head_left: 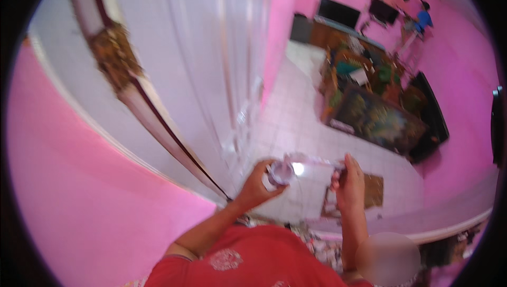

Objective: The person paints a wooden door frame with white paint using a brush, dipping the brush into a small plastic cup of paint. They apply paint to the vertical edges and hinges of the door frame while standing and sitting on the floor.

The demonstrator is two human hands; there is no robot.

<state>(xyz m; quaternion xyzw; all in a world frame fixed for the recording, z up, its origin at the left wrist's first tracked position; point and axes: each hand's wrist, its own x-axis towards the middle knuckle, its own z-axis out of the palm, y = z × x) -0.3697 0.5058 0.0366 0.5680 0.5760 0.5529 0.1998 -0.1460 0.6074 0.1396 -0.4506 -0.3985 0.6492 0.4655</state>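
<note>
My left hand point(259, 186) is curled around a small, round, pale lilac thing point(281, 173) with a ring-like rim. Blur hides whether it is a cup or a roll. A long, thin, pale strip-like thing point(314, 160) runs from beside that rim across to my right hand point(349, 184). The fingers of my right hand are closed on its far end, where something dark shows between them. I cannot make out whether it is a brush or a strip of tape. Both hands are held out in front of my red shirt point(253, 258).
Shiny whitish panels point(195, 49) and a curved frame point(153, 112) with a rough brown patch stand at left. On the tiled floor point(285, 123) sit piled furniture point(380, 115) and a brown board point(373, 191). Beyond are dark screens point(338, 13) and a person in blue point(422, 21).
</note>
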